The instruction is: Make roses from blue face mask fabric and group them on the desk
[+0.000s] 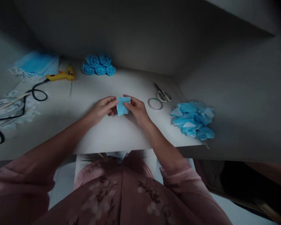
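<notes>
Left hand (103,106) and right hand (138,110) bar the middle tabletop (131,134); a path lies between blue roses (100,69) and scissors (163,94), glue gun (61,76) blocking left, blue bundle (193,120) right

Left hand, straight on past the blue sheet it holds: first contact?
Likely the right hand: it holds the opposite side of the blue sheet, in line with the left hand. Exact depth is hard to judge.

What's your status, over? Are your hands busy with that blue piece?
Left hand, right hand: both pinching the blue piece. Piece held between them. Scissors and ring off to the right, not in the way.
</notes>
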Action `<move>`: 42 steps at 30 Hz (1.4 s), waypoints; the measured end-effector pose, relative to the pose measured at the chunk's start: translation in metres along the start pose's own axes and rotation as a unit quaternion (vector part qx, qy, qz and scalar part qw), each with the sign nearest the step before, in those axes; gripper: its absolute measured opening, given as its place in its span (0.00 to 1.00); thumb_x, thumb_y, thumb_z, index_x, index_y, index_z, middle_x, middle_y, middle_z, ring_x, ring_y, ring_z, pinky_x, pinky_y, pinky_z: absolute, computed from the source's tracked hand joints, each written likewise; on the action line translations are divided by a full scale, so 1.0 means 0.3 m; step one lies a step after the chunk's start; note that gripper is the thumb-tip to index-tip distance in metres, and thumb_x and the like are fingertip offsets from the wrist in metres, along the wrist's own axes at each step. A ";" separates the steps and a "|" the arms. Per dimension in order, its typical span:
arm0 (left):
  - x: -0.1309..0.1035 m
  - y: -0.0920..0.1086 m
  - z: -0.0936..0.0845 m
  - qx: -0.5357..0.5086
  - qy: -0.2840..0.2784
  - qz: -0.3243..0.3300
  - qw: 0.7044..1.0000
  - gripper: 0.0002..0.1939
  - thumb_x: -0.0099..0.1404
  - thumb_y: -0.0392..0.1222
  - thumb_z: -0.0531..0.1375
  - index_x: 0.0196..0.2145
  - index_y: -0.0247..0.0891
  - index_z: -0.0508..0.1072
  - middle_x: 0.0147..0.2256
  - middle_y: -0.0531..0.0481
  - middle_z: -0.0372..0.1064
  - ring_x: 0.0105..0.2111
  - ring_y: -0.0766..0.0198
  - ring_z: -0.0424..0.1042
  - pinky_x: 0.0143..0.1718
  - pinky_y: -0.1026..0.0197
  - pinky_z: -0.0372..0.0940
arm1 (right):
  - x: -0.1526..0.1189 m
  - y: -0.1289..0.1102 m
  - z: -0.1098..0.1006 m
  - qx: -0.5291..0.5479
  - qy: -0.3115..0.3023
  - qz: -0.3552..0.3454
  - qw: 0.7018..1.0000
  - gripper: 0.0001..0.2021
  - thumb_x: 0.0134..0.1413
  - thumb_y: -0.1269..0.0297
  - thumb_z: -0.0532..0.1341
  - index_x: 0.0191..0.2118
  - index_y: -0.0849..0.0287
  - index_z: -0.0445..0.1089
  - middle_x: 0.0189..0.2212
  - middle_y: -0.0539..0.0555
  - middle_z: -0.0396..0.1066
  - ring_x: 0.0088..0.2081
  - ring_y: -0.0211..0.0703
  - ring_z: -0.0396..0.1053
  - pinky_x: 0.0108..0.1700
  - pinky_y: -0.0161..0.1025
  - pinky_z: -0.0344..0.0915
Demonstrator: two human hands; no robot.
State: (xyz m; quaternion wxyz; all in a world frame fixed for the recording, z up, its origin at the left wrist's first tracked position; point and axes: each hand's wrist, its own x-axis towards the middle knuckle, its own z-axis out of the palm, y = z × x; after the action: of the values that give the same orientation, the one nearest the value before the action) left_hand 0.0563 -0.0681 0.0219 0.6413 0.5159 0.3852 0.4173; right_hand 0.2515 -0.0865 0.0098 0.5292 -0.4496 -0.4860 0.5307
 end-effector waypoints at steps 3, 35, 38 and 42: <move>-0.008 -0.018 0.004 0.086 -0.019 0.000 0.996 0.20 0.54 0.54 0.73 0.24 0.37 0.72 0.20 0.52 0.68 0.20 0.70 0.62 0.22 0.66 0.55 | 0.000 -0.001 0.000 -0.012 -0.002 -0.003 1.000 0.28 0.43 0.50 0.79 0.51 0.54 0.81 0.31 0.47 0.73 0.37 0.40 0.69 0.43 0.40 0.71; -0.004 -0.016 0.000 0.024 -0.027 -0.021 0.999 0.20 0.61 0.55 0.71 0.30 0.35 0.74 0.24 0.51 0.70 0.21 0.68 0.68 0.22 0.65 0.62 | -0.005 -0.025 0.003 0.047 0.006 0.045 0.998 0.27 0.31 0.40 0.81 0.28 0.57 0.77 0.25 0.47 0.72 0.30 0.35 0.67 0.32 0.34 0.69; -0.002 -0.030 0.002 0.086 -0.027 -0.037 0.995 0.14 0.60 0.46 0.72 0.29 0.35 0.75 0.21 0.53 0.69 0.18 0.71 0.65 0.21 0.67 0.58 | -0.006 -0.023 0.007 0.044 -0.001 0.041 0.998 0.26 0.33 0.40 0.81 0.28 0.57 0.77 0.25 0.47 0.72 0.30 0.36 0.67 0.33 0.35 0.68; 0.001 -0.043 -0.006 0.094 -0.026 -0.043 0.994 0.12 0.59 0.44 0.72 0.27 0.35 0.74 0.21 0.53 0.69 0.18 0.71 0.64 0.20 0.67 0.56 | 0.000 -0.019 0.003 0.051 0.005 0.041 0.998 0.27 0.31 0.41 0.81 0.28 0.57 0.77 0.25 0.47 0.72 0.29 0.35 0.66 0.33 0.35 0.68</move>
State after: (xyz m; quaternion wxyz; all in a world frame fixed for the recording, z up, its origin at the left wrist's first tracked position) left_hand 0.0564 -0.0687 0.0089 0.6166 0.5678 0.4279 0.3382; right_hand 0.2512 -0.0868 0.0154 0.5313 -0.4443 -0.4370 0.5739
